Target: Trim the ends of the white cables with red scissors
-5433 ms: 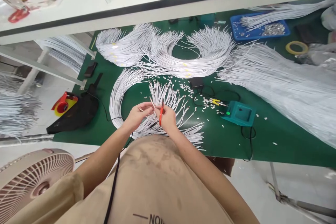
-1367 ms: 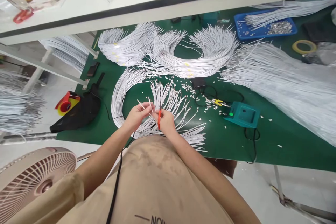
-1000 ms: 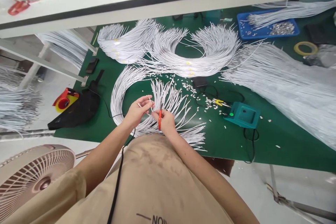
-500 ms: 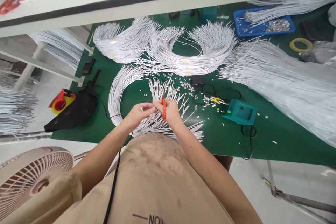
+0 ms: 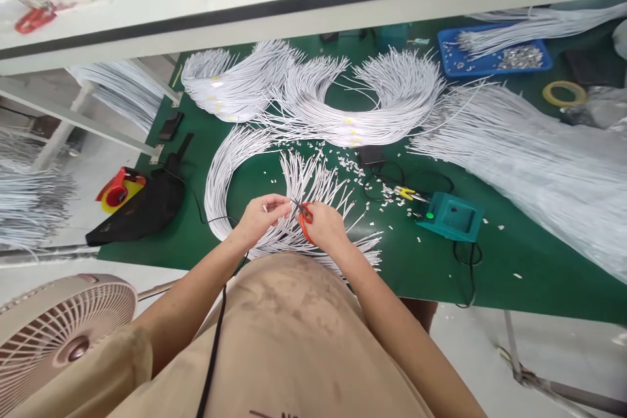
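Note:
My right hand is closed round red-handled scissors, whose dark blades point left toward my other hand. My left hand is pinched shut at the blade tips; a white wire seems to be in its fingers, though most of it is hidden. Below and behind both hands lies a curved bundle of white wires, its loose ends fanned out toward the right. Many small white offcuts are scattered on the green table just beyond.
Two looped wire bundles lie farther back. On the right are a teal device, yellow-handled pliers, a blue tray and plastic-wrapped wires. A tape dispenser and black pouch lie left. A white shelf overhangs the back.
The scissors have swung from upright in my right hand to pointing left, blades at my left fingertips. My hands have parted slightly, and the whole view has shifted a little.

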Motion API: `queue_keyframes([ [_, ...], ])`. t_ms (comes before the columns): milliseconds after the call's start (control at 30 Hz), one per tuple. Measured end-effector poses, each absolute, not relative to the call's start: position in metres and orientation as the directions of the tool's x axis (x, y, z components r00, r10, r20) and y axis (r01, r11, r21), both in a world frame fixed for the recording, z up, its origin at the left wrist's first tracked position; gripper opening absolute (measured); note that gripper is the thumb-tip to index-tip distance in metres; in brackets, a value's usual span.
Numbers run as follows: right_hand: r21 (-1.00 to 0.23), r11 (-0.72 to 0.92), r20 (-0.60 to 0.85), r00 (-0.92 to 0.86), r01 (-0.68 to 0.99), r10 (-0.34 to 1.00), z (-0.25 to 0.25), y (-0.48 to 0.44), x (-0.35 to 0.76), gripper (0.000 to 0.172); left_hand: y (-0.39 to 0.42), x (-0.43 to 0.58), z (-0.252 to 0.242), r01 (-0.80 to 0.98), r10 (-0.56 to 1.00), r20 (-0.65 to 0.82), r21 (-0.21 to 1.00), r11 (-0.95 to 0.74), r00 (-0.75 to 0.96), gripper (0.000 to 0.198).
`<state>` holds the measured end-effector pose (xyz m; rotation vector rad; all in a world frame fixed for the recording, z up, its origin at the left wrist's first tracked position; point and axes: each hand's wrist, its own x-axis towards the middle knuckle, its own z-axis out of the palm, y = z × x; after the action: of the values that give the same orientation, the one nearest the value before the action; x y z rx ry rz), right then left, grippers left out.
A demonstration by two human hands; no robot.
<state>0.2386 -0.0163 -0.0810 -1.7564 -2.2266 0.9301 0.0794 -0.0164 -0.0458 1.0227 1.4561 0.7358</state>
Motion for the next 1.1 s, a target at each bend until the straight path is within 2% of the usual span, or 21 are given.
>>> queue_keyframes([
  [233,-0.451,0.194,-0.253,-0.333,0.871,0.908,-0.073,-0.012,0.238,0.031,-0.017,0.078,-0.045,0.306,0.933,-0.358,0.893,0.331,0.035,0.025],
  [500,-0.426,0.209,-0.192,-0.314,0.880,0.930,-0.073,-0.021,0.237,0.030,-0.022,0.081,-0.049,0.491,0.975,-0.222,0.851,0.184,0.020,0.020],
  [733,-0.450,0.203,-0.161,-0.302,0.870,0.940,-0.076,-0.025,0.235,0.031,-0.023,0.083,-0.050,0.534,0.978,-0.207,0.830,0.164,0.023,0.021],
  [833,-0.519,0.139,-0.180,-0.266,0.843,0.947,-0.080,-0.022,0.235,0.026,-0.022,0.080,-0.050,0.540,0.978,-0.207,0.823,0.176,-0.004,0.022],
  [933,-0.719,-0.046,-0.211,-0.155,0.693,0.965,-0.082,-0.017,0.234,0.025,-0.022,0.077,-0.051,0.501,0.976,-0.213,0.841,0.204,-0.039,0.022],
  [1033,-0.938,-0.206,-0.240,-0.089,0.280,0.967,-0.081,-0.009,0.228,0.026,-0.022,0.078,-0.051,0.490,0.974,-0.224,0.845,0.212,-0.036,0.023],
  [1100,-0.965,-0.260,-0.262,-0.094,0.039,0.960,-0.079,-0.006,0.224,0.025,-0.022,0.079,-0.050,0.520,0.978,-0.207,0.834,0.184,-0.015,0.021],
])
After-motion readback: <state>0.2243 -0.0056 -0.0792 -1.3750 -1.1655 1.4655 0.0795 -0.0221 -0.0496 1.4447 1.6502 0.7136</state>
